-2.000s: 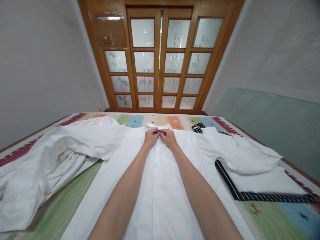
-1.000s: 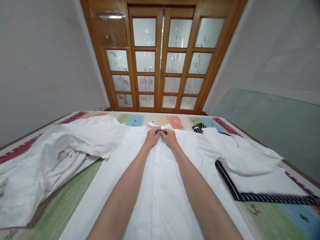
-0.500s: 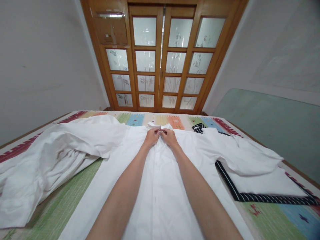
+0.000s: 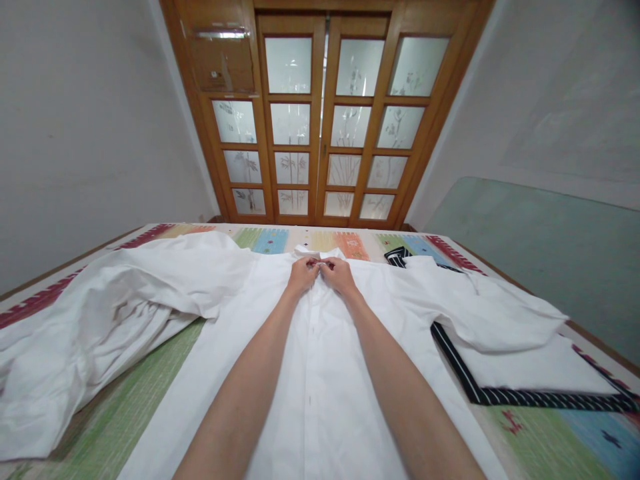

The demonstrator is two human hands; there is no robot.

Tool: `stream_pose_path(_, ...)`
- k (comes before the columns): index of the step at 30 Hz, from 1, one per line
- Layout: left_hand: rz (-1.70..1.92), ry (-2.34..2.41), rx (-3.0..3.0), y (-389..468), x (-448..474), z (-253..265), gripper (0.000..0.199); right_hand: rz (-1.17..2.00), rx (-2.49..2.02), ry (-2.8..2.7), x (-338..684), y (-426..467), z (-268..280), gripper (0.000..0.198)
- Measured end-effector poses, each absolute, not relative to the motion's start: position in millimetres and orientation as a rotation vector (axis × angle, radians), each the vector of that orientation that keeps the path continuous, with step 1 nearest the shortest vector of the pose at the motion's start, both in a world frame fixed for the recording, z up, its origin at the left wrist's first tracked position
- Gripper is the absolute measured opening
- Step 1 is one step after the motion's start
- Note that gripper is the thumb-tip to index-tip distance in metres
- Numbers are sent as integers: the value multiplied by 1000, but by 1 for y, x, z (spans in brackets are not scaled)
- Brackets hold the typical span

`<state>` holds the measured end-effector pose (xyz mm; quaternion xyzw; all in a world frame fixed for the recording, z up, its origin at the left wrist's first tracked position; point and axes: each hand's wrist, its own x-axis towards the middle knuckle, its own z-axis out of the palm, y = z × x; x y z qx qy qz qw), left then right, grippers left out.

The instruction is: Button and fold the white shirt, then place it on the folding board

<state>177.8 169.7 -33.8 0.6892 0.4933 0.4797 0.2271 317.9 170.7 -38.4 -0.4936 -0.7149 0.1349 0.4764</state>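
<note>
A white button-front shirt (image 4: 313,373) lies spread out, its collar at the far end and its front placket running down the middle toward me. Just below the collar, my left hand (image 4: 303,275) pinches the placket fabric. Close beside it, almost touching, my right hand (image 4: 338,275) also has its fingers closed on the shirt front. Whatever small part sits between the fingertips, perhaps a button, is too small and covered to make out. Both forearms reach over the shirt's body.
More white fabric (image 4: 55,353) lies bunched on the left. At right, a white piece with black striped edging (image 4: 545,398) lies partly under the sleeve. Beneath is a colourful patterned cloth (image 4: 135,380). Behind stand wooden glass-paned doors (image 4: 320,120); a pale green panel (image 4: 540,253) leans at the right wall.
</note>
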Motion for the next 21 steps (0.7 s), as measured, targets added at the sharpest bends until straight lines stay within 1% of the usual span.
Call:
stream_pose_path(10, 1294, 1363, 1839, 170, 172, -33, 14, 378, -1187, -1745, 318, 170, -38, 18)
stream_pose_path(14, 1300, 1324, 1885, 169, 175, -34, 11, 358, -1197, -1770, 319, 172, -39, 19)
stream_pose_path(21, 1273, 1388, 1992, 167, 178, -33, 10, 301, -1213, -1842, 319, 175, -43, 18)
